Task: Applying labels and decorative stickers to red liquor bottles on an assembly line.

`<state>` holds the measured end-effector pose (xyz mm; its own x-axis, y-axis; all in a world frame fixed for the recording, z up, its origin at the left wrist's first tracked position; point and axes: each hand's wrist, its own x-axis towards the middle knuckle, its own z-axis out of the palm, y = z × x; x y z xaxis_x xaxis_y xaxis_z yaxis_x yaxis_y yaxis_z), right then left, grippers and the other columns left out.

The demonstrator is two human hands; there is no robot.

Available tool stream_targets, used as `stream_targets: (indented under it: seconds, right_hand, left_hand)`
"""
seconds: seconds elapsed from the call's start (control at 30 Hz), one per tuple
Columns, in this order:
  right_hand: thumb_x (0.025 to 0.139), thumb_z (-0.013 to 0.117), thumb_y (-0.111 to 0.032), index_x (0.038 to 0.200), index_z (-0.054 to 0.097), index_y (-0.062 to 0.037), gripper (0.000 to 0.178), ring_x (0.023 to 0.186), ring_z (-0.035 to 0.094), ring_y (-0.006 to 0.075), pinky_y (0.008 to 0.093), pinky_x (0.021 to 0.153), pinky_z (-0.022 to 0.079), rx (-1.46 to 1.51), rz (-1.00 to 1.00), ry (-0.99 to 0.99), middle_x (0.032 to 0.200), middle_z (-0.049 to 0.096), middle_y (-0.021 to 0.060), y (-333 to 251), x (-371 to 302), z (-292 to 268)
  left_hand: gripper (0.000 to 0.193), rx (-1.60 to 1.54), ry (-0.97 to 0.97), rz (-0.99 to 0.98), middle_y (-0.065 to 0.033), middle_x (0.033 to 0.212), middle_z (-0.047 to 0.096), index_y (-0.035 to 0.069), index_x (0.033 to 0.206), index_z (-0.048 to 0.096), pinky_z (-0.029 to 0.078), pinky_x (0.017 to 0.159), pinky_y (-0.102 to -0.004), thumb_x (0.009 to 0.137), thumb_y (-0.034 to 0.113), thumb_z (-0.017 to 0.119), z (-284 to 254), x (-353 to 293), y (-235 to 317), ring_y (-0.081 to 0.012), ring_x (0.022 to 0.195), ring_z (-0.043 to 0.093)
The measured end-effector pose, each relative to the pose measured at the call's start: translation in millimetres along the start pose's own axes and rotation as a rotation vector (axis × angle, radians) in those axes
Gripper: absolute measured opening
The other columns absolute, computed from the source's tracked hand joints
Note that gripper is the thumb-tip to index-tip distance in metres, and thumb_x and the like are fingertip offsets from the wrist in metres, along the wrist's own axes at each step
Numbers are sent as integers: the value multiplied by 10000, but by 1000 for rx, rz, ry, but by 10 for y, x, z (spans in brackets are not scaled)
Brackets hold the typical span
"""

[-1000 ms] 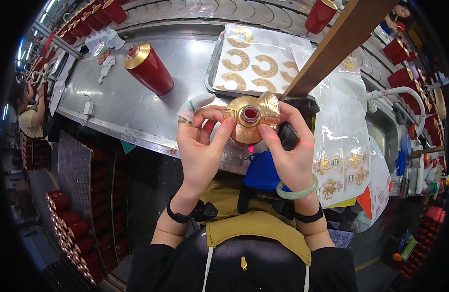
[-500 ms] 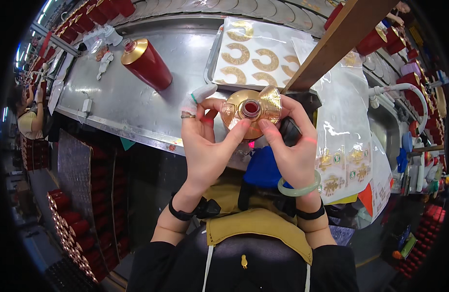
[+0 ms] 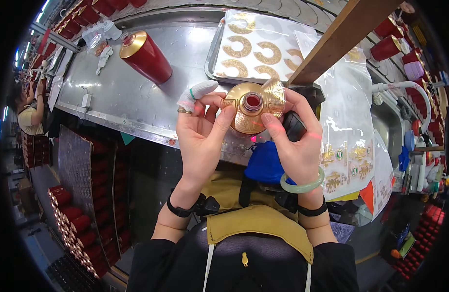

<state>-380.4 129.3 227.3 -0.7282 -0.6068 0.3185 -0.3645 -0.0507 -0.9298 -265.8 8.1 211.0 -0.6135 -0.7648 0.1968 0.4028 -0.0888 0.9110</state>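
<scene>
Between my hands is a bottle with a gold shoulder [image 3: 245,125] and an open reddish neck [image 3: 252,101], seen from above; its body is mostly hidden. A patterned gold C-shaped sticker [image 3: 274,95] curves round the neck, its upper right end standing up off the shoulder. My left hand [image 3: 200,129] grips the left side, thumb pressed on the sticker's left end. One of its fingers wears a white knit finger cover [image 3: 201,92]. My right hand [image 3: 298,141] holds the right side, its thumb on the shoulder just right of the neck.
A red bottle with a gold shoulder [image 3: 146,58] stands on the metal bench [image 3: 102,82]. Behind my hands lies a tray with a sheet of gold C-shaped stickers [image 3: 236,46]. A wooden beam [image 3: 339,44] slants overhead at right, beside plastic sheets [image 3: 343,117]. Another person [image 3: 32,112] works far left.
My left thumb has moved from the front of the neck leftward onto the sticker's left end. My right thumb has shifted slightly up beside the neck. The sticker's raised end now leans farther back.
</scene>
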Motion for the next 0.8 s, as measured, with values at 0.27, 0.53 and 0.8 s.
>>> stream_targets:
  seconds: [0.27, 0.53, 0.8]
  right_hand:
    - [874, 769, -24, 1223, 628, 12, 378, 723, 568, 96, 255, 652, 482, -15, 13, 1, 825, 643, 34, -10, -4, -16]
    - [879, 766, -26, 1226, 628, 12, 375, 731, 569, 98, 254, 662, 486, 8, -2, -1, 831, 643, 33, 2, 4, -4]
    - [845, 804, -63, 1223, 639, 1, 418, 739, 553, 97, 242, 660, 474, -18, 10, -24, 867, 628, 23, -1, 11, -6]
  left_hand:
    - [400, 3, -8, 9, -78, 1125, 606, -9, 1302, 496, 488, 1016, -324, 946, -77, 665, 4, 15, -19, -163, 1118, 602]
    - [445, 62, -1, 38, -55, 1091, 628, 8, 1365, 496, 452, 1049, -344, 955, -51, 657, -14, 14, -42, -148, 1112, 597]
    - [452, 100, -20, 60, -44, 1061, 609, 4, 1367, 490, 445, 1060, -345, 950, -65, 651, 4, 14, -11, -150, 1122, 586]
